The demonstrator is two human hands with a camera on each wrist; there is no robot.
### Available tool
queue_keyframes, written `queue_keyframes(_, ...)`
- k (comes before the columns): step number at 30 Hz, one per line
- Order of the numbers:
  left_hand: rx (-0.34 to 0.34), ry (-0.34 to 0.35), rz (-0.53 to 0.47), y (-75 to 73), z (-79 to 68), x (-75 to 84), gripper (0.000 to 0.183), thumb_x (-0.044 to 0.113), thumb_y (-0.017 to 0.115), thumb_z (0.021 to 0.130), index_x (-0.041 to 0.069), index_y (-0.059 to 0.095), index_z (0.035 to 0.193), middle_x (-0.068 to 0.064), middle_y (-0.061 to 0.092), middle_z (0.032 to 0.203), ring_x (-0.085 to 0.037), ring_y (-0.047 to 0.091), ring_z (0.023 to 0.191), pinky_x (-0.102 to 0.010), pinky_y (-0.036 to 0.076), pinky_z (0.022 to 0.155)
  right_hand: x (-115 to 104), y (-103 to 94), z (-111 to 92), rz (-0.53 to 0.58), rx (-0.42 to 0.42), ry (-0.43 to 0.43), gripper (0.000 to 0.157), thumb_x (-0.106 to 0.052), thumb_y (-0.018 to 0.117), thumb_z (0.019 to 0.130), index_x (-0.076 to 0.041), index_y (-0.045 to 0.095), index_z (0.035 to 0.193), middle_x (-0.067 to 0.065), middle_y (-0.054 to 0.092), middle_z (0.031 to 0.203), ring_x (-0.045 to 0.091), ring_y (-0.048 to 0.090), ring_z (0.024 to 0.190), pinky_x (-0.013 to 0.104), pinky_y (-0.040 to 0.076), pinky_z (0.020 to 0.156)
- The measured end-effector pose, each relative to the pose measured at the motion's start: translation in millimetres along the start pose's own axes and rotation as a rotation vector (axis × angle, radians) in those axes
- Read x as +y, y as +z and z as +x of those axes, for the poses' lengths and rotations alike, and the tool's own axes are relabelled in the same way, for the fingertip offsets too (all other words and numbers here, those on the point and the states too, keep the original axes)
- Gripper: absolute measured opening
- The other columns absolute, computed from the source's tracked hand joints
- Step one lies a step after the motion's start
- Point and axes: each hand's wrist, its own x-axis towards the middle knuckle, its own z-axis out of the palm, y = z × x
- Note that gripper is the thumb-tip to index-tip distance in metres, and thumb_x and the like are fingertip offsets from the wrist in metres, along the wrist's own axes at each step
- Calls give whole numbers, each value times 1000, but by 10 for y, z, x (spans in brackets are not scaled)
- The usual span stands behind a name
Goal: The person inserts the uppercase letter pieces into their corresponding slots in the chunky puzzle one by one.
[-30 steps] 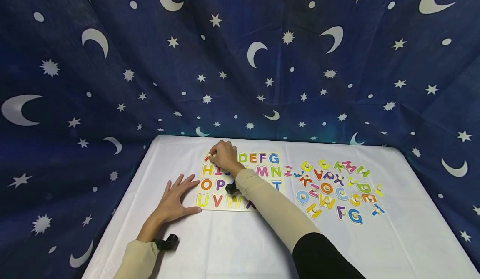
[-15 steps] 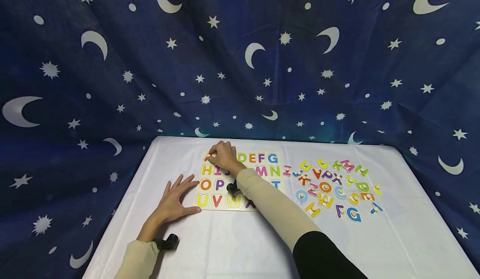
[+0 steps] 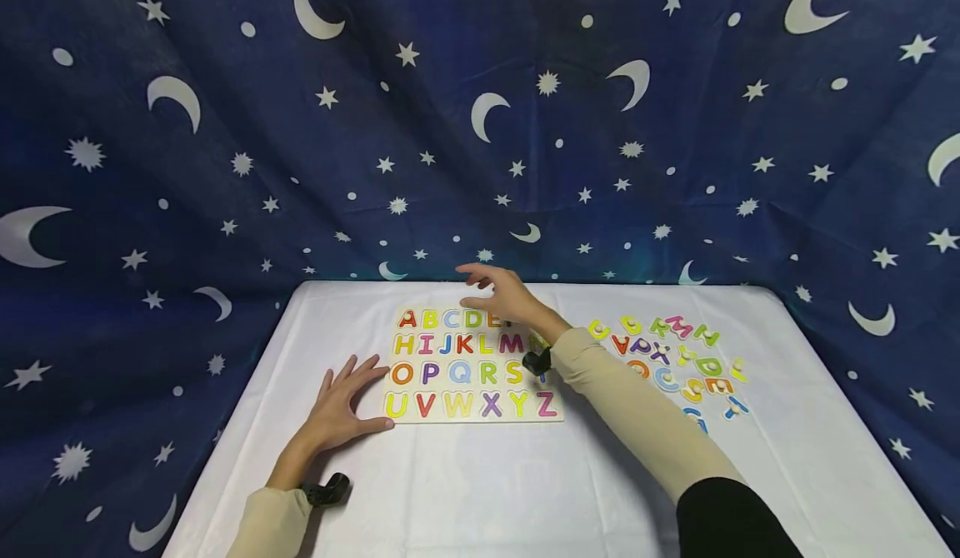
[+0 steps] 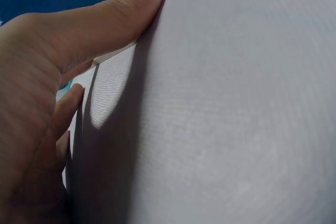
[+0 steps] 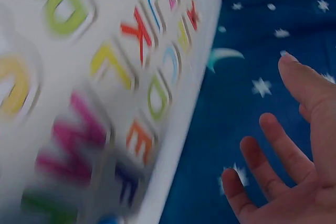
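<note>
A pale alphabet puzzle board (image 3: pixel 480 420) with rows of coloured letters lies on the white-covered table. At its top left corner, a red letter A piece (image 3: pixel 407 319) with a small knob sits in its place. My left hand (image 3: pixel 333 412) rests at the board's left side, fingers spread and thumb touching the lower left corner; the left wrist view shows the thumb (image 4: pixel 115 22) against the board's edge. Over the top row hovers my right hand (image 3: pixel 510 296), holding nothing, its fingers apart and loosely bent. The right forearm hides some letters at the board's right side.
Several loose knobbed letter pieces, among them a purple P (image 3: pixel 640 347) and a green D (image 3: pixel 707 366), lie scattered right of the board, partly behind the right sleeve (image 3: pixel 637 412). A dark blue curtain (image 3: pixel 420 125) with moons and stars hangs behind the table.
My right hand has let go of the red A piece, lifted and moved right, uncovering the board's left and middle letters. The left hand stays at the board. The head view has shifted slightly.
</note>
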Motion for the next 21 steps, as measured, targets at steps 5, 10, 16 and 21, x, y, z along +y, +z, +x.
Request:
queue_keyframes(5,3,-7,0,4,-7,-7,90,53,93,66,21,60,144,-10,42,162,-43,18,154,-68,-1,122,197,-372,-300,-7,49,15,62,-21,81,91,-16,56,147,19,67,130,41,61,121,59,49,104)
queue_keyframes(10,11,-7,6,8,-13,-13,91,52,94,65,20,61,143,-11,43,161,-44,19,154,-69,0,121,456,-729,-627,-46,117,99,61,-23,81,91,-16,57,146,16,68,130,41,60,123,63,45,105)
queue_keyframes(16,10,-4,3,18,-7,-6,91,52,94,65,20,61,143,-11,42,161,-44,19,154,-69,-1,121,802,-1110,-1028,-91,165,177,60,-25,80,92,-13,57,146,19,67,131,41,57,125,65,43,106)
queue_keyframes(21,8,-1,3,-4,-16,-3,91,53,93,66,21,60,144,-10,42,161,-43,19,154,-69,-1,121,1075,-1304,-1323,-118,166,273,60,-23,79,93,-9,55,147,23,64,133,45,54,127,68,43,105)
